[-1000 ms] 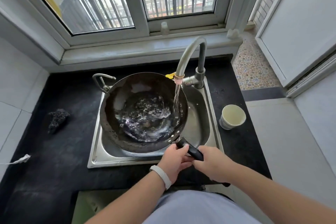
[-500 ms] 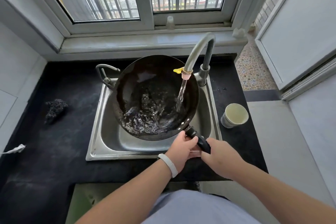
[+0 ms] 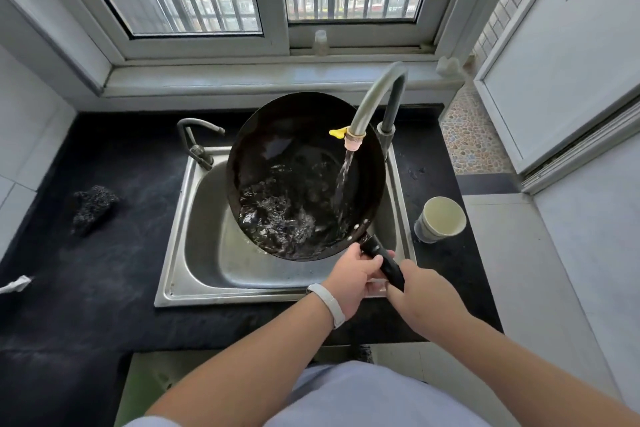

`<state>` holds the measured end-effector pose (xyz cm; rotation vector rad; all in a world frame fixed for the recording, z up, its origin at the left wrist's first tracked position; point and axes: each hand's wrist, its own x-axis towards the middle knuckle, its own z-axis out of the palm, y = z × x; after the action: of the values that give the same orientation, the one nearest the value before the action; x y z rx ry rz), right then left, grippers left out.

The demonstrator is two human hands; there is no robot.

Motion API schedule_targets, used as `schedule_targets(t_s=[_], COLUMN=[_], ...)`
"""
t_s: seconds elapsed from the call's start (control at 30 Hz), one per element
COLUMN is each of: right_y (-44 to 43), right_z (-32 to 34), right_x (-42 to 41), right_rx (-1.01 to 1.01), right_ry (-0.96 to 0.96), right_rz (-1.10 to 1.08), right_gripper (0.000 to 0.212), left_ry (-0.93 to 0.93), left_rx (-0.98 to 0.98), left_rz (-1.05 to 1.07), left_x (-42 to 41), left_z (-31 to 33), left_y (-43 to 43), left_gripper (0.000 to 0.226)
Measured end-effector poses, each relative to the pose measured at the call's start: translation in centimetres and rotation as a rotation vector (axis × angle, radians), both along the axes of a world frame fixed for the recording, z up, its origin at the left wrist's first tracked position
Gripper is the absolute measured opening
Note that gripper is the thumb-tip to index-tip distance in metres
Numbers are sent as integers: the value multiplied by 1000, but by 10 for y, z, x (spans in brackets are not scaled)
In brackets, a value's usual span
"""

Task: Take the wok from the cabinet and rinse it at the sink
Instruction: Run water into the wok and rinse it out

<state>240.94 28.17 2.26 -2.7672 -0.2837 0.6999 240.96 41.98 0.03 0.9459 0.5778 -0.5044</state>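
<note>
The dark round wok [image 3: 294,149] hangs tilted over the steel sink [image 3: 207,267], its far rim raised toward the window. Water pools and churns in its lower near part. A stream runs from the curved grey faucet [image 3: 375,97] into the wok's right side. Both hands grip the black handle [image 3: 382,262] at the sink's near right corner. My left hand [image 3: 349,276], with a white wristband, holds it close to the pan. My right hand [image 3: 426,298] holds it further back.
A pale cup [image 3: 440,218] stands on the black counter [image 3: 104,253] right of the sink. A dark scouring pad [image 3: 91,208] lies to the left. A small second tap [image 3: 195,142] rises at the sink's back left corner. The window sill is just behind.
The wok has been lifted and tipped up from lying nearly flat in the sink. Its far rim rose toward the window and the water slid to the near side.
</note>
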Motion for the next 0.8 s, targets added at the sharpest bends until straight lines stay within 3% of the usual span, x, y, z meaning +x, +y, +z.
schedule_targets(t_s=[0.17,0.33,0.8], right_y=[5,12,19], right_z=[-5,-7,-4], right_x=[6,16,17], right_rx=[43,57,-29], right_ry=[-27,-17,-50], right_rz=[-6,18,44], right_gripper=[24,22,22], left_ry=[11,6,18], left_rx=[87,96,21], left_rz=[-30,-30,-22], left_x=[8,14,23], left_z=[-4,-9,-4], left_y=[7,15,21], left_gripper=[29,10,18])
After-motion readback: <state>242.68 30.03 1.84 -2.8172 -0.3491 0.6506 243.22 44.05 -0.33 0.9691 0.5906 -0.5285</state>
